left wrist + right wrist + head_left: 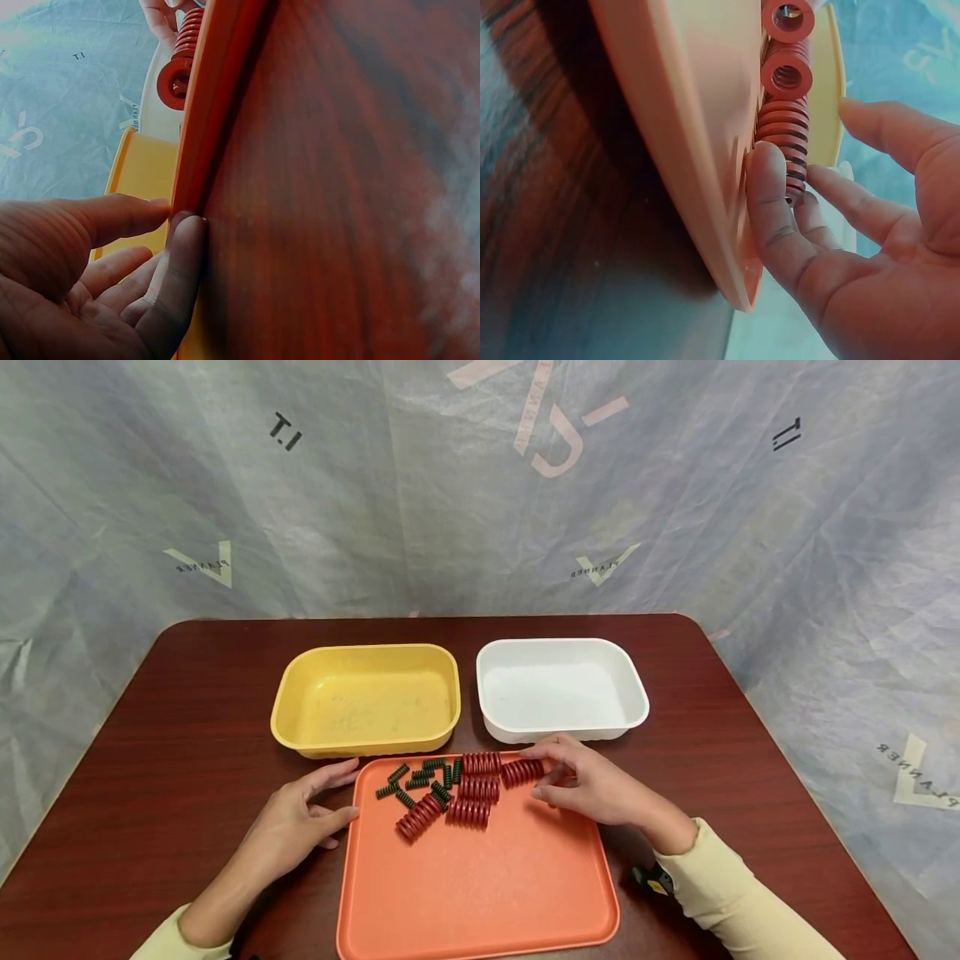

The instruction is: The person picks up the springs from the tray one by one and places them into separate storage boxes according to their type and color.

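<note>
Several thick red coil springs [468,812] and several small dark green coil springs [406,798] lie in the upper part of an orange tray [480,893]. My left hand [295,818] touches the tray's left edge with thumb and fingertips; in the left wrist view the fingers [184,255] rest against its rim. Over the tray's upper right corner is my right hand [592,781], beside the rightmost red spring [522,772]. The right wrist view shows its fingertips at that spring's end, while the thumb [889,127] stands apart from it.
Behind the tray stand a yellow bin [365,693] on the left and a white bin [562,689] on the right, both with nothing visible inside. Everything sits on a dark red-brown wooden table [150,793]. A grey printed sheet [480,510] hangs behind.
</note>
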Tool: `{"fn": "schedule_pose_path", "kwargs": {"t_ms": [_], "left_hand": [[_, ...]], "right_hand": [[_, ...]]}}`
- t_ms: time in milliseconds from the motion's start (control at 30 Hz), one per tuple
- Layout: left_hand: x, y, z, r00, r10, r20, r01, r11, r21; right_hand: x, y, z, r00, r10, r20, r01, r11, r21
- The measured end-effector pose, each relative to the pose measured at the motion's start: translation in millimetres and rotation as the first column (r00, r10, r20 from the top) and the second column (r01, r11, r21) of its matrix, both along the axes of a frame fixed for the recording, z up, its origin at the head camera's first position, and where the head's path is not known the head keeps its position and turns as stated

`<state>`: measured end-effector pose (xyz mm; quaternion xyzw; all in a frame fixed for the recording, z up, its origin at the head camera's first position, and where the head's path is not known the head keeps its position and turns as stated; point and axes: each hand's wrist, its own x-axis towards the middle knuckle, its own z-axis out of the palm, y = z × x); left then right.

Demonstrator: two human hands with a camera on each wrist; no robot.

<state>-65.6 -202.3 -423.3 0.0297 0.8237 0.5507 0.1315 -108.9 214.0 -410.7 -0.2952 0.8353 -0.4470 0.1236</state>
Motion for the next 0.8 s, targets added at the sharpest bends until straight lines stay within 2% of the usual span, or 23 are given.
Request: {"fn": "schedule_pose_path", "kwargs": {"t_ms": [267, 533, 800], "left_hand": [[0.1, 1, 0.1, 1.0, 0.007, 0.0, -0.007, 1.0, -0.002], [-0.2, 1, 1.3, 1.0, 0.007, 0.002, -0.007, 1.0, -0.016], [1.0, 2, 0.8, 1.0, 0.009, 0.004, -0.009, 1.0, -0.014]], "right_hand": [[-0.3, -3, 2.0, 1.0, -0.003, -0.021, 0.004, 0.999, 0.036], [0.2, -6, -2.5, 0.999, -0.032, 0.012, 0.03, 0.995, 0.096], [0.0, -12, -5.3, 0.984, -0.113, 0.14, 0.107, 0.993, 0.053]]}}
